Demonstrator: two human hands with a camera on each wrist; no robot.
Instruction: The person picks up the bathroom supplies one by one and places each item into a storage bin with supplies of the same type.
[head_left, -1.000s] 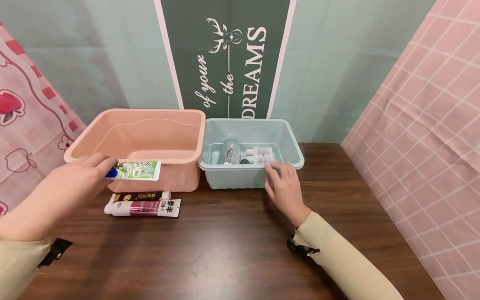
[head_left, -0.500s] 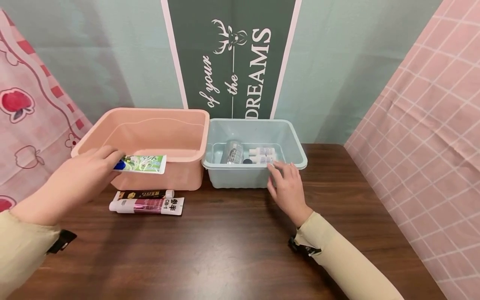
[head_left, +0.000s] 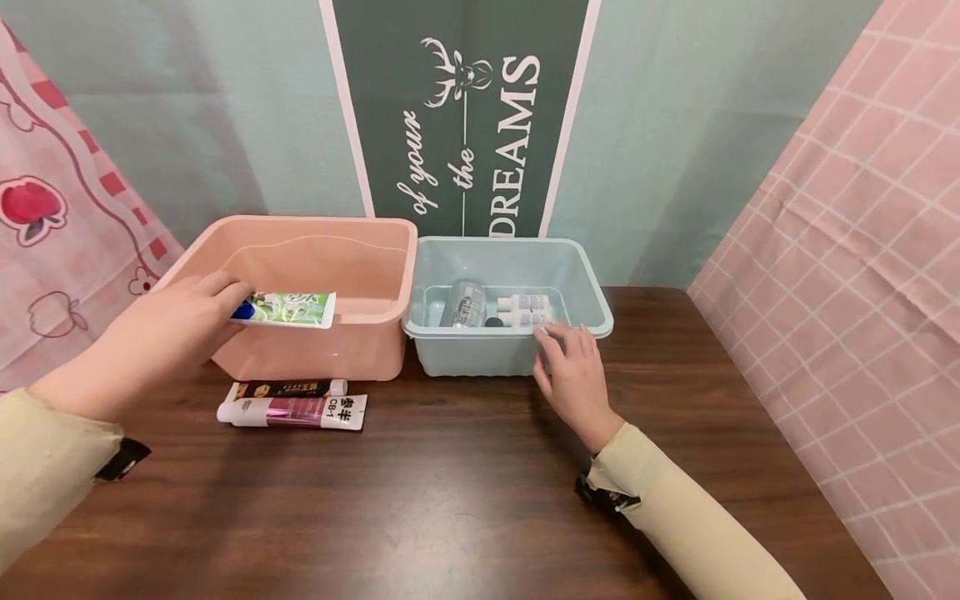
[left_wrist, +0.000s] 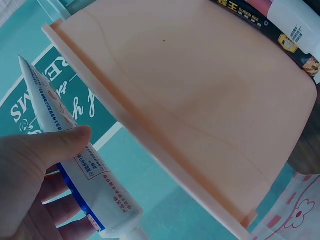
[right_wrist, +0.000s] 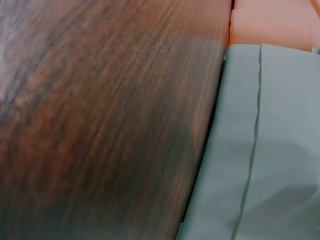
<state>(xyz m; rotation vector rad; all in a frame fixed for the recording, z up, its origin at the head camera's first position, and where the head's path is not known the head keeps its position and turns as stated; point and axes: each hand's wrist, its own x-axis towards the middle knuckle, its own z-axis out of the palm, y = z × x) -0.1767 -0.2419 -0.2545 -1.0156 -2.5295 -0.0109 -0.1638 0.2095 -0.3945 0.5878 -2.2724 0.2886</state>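
My left hand (head_left: 176,321) pinches a green and white toothpaste tube (head_left: 292,309) by its blue-banded end, level with the front rim of the pink bin (head_left: 360,350). The left wrist view shows the thumb lying across the printed tube (left_wrist: 95,170) and the fingers behind it. On the table before the bin lie a black toothpaste tube (head_left: 288,389) and a pink and white one (head_left: 300,412), side by side. My right hand (head_left: 576,379) rests its relaxed fingertips at the front rim of the light blue bin (head_left: 480,354); its own wrist view leaves it out of frame.
In the blue bin lie a clear, printed bottle (head_left: 468,305) and two small white bottles (head_left: 523,311). A dark cap (head_left: 493,322) shows beside them. The two bins stand side by side on the wooden table (head_left: 450,492), against a printed cloth (head_left: 652,125).
My left hand has risen with the green toothpaste tube, from before the pink bin's front wall to rim height. The right hand stays at the blue bin's rim.
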